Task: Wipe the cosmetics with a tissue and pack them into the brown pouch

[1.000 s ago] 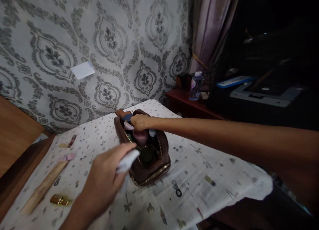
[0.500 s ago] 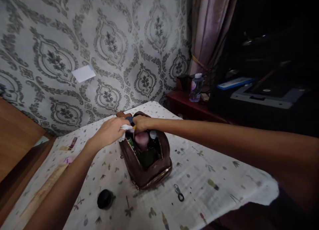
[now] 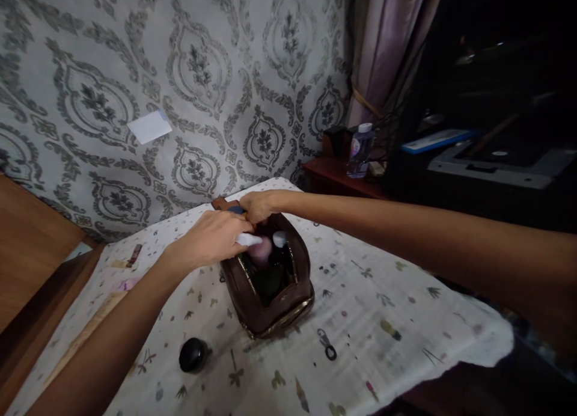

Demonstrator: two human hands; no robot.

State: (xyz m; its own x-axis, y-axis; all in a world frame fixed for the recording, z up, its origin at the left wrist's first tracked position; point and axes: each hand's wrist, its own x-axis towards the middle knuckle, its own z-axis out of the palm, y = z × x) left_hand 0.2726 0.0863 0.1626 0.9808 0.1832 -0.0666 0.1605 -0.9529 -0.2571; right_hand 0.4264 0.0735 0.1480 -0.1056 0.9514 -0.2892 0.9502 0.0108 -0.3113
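Observation:
A brown zip pouch (image 3: 274,308) stands open on the patterned tablecloth (image 3: 383,338), with bottles and a pink item showing inside. My left hand (image 3: 211,238) is closed round a white tube-like item (image 3: 249,240) whose tip pokes into the pouch's mouth. My right hand (image 3: 256,205) is closed on the pouch's far rim, fingers curled over the edge. Both hands meet at the back of the pouch.
A small black round jar (image 3: 193,354) lies on the cloth at the front left. A wooden stick (image 3: 85,332) and small items lie at the left. A plastic bottle (image 3: 359,151) stands on a dark red side table behind. The wallpapered wall is close.
My left hand carried the white item from the near side up to the pouch's mouth and pushes it in. The black jar came into view. My right hand stayed on the rim.

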